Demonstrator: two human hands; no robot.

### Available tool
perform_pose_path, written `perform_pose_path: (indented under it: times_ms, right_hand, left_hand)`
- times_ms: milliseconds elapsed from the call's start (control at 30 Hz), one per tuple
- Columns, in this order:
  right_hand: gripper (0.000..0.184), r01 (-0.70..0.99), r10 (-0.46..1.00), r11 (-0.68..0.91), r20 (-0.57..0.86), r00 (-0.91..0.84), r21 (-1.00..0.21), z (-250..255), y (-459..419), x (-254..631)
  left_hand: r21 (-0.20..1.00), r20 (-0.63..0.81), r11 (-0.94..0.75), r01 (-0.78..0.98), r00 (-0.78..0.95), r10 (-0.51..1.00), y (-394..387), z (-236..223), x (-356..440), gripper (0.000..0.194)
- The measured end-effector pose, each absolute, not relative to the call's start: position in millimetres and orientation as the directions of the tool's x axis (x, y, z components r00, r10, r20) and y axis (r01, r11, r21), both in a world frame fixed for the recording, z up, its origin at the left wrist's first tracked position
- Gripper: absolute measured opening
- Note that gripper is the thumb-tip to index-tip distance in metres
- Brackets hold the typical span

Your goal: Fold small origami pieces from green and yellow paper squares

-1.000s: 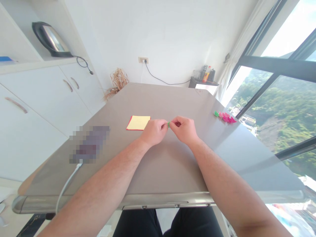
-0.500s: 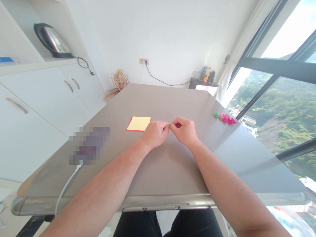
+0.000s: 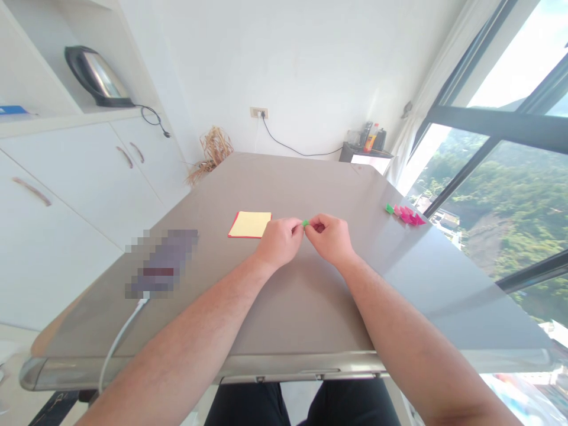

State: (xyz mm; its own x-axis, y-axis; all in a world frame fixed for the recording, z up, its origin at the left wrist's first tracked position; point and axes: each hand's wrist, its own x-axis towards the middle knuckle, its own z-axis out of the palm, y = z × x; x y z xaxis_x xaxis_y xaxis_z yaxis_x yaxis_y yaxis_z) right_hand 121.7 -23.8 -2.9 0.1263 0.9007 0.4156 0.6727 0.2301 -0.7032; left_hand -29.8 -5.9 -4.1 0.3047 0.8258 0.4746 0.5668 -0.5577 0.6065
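Note:
A small green folded piece of paper (image 3: 306, 223) is pinched between my two hands just above the table's middle; most of it is covered by the fingers. My left hand (image 3: 279, 242) is closed on its left side with thumb and forefinger. From the right, my right hand (image 3: 331, 238) grips it the same way. Just beyond my left hand lies a stack of square paper (image 3: 249, 225), pale yellow on top with a red edge below. Off to the right, pink folded paper pieces (image 3: 408, 215) sit in a row with a green one (image 3: 389, 209) at the end.
The grey table (image 3: 310, 307) stands before a window. At left lies a blurred-out object (image 3: 162, 263) with a white cable (image 3: 119, 340). A kettle (image 3: 100, 77) stands on a shelf. Behind the table are dried stalks (image 3: 215, 148) and a small cabinet (image 3: 364, 155) with bottles.
Slightly more of the green paper shows between my fingertips. Both hands stay nearly in place, and the whole view has shifted a little.

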Motion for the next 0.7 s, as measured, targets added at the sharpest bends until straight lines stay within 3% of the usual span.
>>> perform_pose_path:
  times_ms: [500,700]
  right_hand:
    - [0.012,0.804,0.912,0.135,0.389,0.128,-0.580,-3.0,-22.9,121.8]
    - [0.012,0.654,0.949,0.137,0.288,0.128,-0.744,-1.8,-20.7,127.4]
  left_hand:
    - [0.726,0.363,-0.470,0.501,0.302,0.882,-8.1,-2.5,-25.2,0.025]
    - [0.844,0.224,-0.306,0.440,0.229,0.947,-0.4,-6.0,-26.8,0.027]
